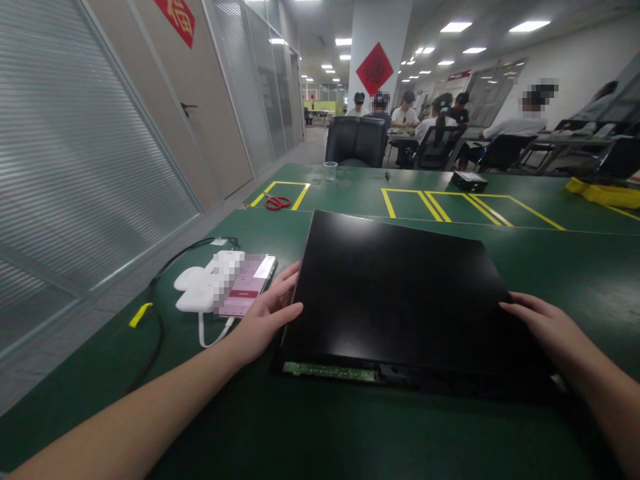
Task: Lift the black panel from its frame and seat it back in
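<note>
A thin black display panel (395,293) is in front of me, its far edge tilted up off the green table (225,413). Along its near edge runs a narrow green circuit board (330,371). My left hand (270,310) grips the panel's left edge, thumb on the front and fingers behind. On the opposite edge, my right hand (543,323) holds the panel with its thumb at the front; its other fingers are partly hidden. Left of my left hand lies a phone (249,287) with a lit screen, beside white rounded devices (197,293) and a white cable (203,333).
Red-handled scissors (278,202), a clear plastic cup (330,171) and a black box (469,181) sit farther back, near yellow tape outlines (413,191). A black cable (159,333) runs along the left. Beyond are a black chair (356,141) and several seated people.
</note>
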The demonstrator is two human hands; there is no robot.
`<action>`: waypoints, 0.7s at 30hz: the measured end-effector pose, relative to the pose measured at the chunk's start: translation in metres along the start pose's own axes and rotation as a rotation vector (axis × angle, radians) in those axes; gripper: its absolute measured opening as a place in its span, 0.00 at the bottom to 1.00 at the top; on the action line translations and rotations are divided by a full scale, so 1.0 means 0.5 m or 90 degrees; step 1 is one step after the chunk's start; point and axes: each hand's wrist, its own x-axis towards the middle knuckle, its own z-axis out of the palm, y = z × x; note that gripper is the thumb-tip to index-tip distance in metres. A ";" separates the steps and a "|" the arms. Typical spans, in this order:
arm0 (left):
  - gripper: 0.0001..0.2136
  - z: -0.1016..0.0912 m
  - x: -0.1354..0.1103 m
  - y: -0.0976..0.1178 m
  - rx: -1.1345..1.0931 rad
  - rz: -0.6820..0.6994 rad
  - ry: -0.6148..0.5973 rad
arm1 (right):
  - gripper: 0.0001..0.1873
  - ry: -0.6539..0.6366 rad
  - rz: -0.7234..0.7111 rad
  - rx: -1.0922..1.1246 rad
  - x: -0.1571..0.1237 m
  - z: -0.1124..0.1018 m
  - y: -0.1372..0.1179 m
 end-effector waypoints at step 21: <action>0.31 0.007 0.016 0.034 -0.028 -0.035 0.135 | 0.49 -0.075 -0.037 0.372 -0.121 -0.097 -0.066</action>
